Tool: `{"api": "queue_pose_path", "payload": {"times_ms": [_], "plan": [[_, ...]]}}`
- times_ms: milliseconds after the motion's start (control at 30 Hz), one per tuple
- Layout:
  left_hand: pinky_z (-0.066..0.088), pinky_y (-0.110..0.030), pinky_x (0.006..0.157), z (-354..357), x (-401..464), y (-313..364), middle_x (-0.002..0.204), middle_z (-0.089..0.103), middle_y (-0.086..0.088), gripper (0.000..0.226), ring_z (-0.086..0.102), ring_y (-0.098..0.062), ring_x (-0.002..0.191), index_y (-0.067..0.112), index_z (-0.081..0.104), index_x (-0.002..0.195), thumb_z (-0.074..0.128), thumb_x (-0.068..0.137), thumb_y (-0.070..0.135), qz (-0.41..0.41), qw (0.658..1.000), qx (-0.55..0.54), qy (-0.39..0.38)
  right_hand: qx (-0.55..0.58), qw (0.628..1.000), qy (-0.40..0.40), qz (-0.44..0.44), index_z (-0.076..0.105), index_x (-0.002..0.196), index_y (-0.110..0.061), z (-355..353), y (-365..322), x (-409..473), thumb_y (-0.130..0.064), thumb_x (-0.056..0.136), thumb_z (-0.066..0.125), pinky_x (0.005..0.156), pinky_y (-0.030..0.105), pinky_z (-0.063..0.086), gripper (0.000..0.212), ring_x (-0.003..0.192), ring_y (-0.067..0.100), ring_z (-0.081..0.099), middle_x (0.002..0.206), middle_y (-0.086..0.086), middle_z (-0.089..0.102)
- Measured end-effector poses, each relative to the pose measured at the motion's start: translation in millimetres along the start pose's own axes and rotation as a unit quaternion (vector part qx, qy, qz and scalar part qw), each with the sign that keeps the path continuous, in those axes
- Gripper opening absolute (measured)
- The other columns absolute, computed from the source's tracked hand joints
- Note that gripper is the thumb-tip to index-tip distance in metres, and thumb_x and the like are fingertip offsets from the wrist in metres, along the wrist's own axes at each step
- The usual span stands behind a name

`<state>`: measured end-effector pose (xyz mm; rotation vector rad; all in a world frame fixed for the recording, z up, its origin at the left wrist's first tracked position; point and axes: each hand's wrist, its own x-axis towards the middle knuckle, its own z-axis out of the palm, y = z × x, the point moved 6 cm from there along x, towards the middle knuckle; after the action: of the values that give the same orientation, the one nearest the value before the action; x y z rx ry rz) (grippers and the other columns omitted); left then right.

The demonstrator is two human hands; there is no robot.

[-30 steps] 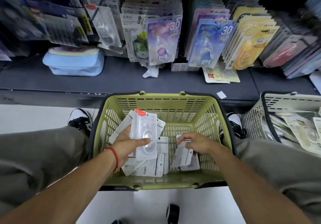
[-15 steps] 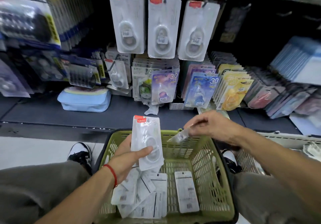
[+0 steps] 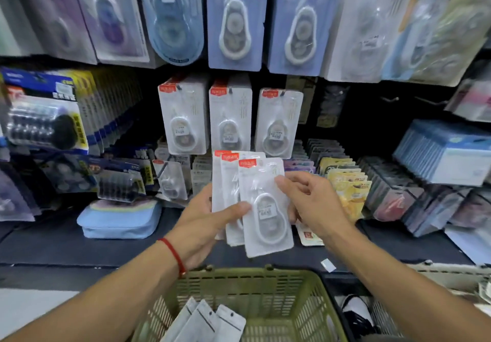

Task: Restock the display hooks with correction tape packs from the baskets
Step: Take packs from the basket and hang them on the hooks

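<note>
My left hand (image 3: 204, 222) grips a fanned stack of three white correction tape packs (image 3: 261, 209) with red header labels, held upright above the green basket (image 3: 265, 286). My right hand (image 3: 313, 203) pinches the right edge of the front pack. Straight behind the stack, three matching white packs (image 3: 229, 118) hang side by side on display hooks. More packs (image 3: 210, 323) lie face down in the green basket.
Larger blue and purple tape packs (image 3: 233, 20) hang in the row above. Yellow packs (image 3: 348, 185) and other stock stand in rows on the dark shelf (image 3: 53, 246). A light blue pouch (image 3: 119, 219) lies on the shelf at left. A white basket (image 3: 451, 275) stands at right.
The view has lifted from the basket to the display. My left hand rose with the packs, and my right hand brought one more pack up to the stack.
</note>
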<state>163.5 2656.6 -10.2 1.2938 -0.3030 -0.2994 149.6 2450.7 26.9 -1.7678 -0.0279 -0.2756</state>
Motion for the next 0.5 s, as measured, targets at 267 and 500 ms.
{"api": "queue_pose_path", "payload": {"times_ms": [267,500], "plan": [[0.062,-0.047,0.090,-2.0,37.6,36.8,0.135,0.071,-0.009,0.061,0.070,-0.031,0.122,0.022,0.056,0.144,0.075,0.087,0.012,0.059,0.998,-0.014,0.007,-0.072,0.996,-0.041,-0.037,0.075,0.104,-0.021,-7.5,-6.9,4.7,-0.030,0.097,0.073,0.076,0.020,0.056,0.011,0.092,0.012,0.071,0.098,-0.007,0.079],[0.053,-0.050,0.106,-28.2,31.5,47.9,0.133,0.073,0.001,0.066,0.069,-0.022,0.124,0.031,0.061,0.141,0.084,0.080,0.020,0.126,0.989,0.057,0.059,0.079,0.994,0.061,-0.033,0.063,0.116,-0.016,-23.3,-14.9,28.6,-0.030,0.102,0.064,0.063,0.036,0.063,0.019,0.090,0.018,0.076,0.103,-0.001,0.080]]}}
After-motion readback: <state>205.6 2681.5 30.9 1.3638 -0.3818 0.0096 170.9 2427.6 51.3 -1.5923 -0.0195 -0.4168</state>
